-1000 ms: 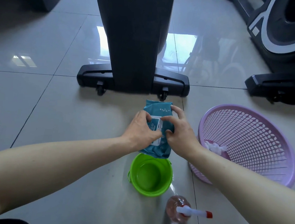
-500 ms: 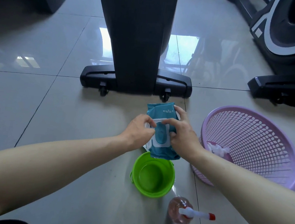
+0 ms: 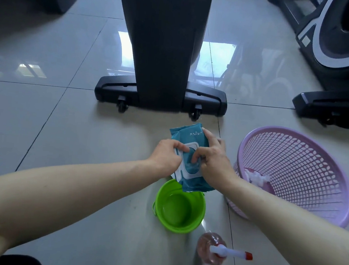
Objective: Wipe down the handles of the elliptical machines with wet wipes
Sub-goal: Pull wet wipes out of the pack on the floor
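The wet wipes pack [image 3: 188, 154] is blue and is held up over the floor, just above the far rim of the green bucket [image 3: 178, 206]. Both hands are on it. The left hand [image 3: 167, 159] pinches the white flap [image 3: 179, 166] on the left side of the pack, with curled fingers. The right hand [image 3: 211, 158] wraps around the right side of the pack, and its first finger is bent down onto the opening in the middle. The hands cover much of the pack, so I cannot tell if a wipe is coming out. The small writing on the pack is too tiny to read.

The elliptical machine [image 3: 162, 46] stands just past the pack. Only its dark post and its base with two small wheels show. Its top is cut off, so the handles cannot be seen. A second machine [image 3: 341, 51] is at the far right and is cut off too.

A purple basket [image 3: 305, 165] sits on the floor to the right, tipped up, with some white crumpled stuff [image 3: 256, 177] inside. The right arm hides its near edge. A pink spray bottle [image 3: 212, 249] stands near the bucket, and it looks blurry.
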{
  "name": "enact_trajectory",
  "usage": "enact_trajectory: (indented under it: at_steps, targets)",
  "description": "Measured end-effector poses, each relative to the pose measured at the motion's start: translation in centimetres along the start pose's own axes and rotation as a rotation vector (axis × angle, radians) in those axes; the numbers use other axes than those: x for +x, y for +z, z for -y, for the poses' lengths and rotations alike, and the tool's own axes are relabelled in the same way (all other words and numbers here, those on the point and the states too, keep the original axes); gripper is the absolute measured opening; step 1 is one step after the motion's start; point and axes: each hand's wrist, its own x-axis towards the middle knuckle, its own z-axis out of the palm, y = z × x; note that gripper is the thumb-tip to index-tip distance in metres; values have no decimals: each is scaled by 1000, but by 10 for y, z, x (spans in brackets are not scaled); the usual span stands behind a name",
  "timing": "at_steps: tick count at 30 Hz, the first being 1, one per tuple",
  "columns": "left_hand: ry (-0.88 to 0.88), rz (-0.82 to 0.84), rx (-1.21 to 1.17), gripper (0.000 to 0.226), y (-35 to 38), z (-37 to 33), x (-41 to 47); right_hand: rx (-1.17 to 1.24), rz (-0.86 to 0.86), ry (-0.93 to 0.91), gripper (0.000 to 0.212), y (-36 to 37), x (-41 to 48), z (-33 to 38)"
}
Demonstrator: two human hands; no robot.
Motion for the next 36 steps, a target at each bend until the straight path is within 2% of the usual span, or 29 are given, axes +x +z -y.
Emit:
enact_trajectory:
  at_steps: [4, 9, 14, 18, 23, 27, 36]
  targets:
    - [-18, -21, -49, 47, 2, -6, -4, 30, -3, 43, 20, 1, -2, 2]
    - [-36, -57, -117, 49, -2, -11, -5, 6, -15, -30, 2, 2, -1, -3]
    - [-101, -105, -207, 46, -8, -9, -2, 32, 35, -103, 10, 1, -8, -10]
    - [-123, -97, -256, 41, -8, -8, -2, 87, 5, -35, 29, 3, -8, -10]
    - [-104, -76, -275, 43, -1, -11, -1, -25, -132, -12, 19, 10, -5, -12]
    - [-133, -53, -279, 49, 0, -6, 3, -38, -124, -23, 6, 11, -8, -11]
    - [-187, 128, -358, 53, -4, -1, 7, -181, -98, -26, 8, 11, -9, -8]
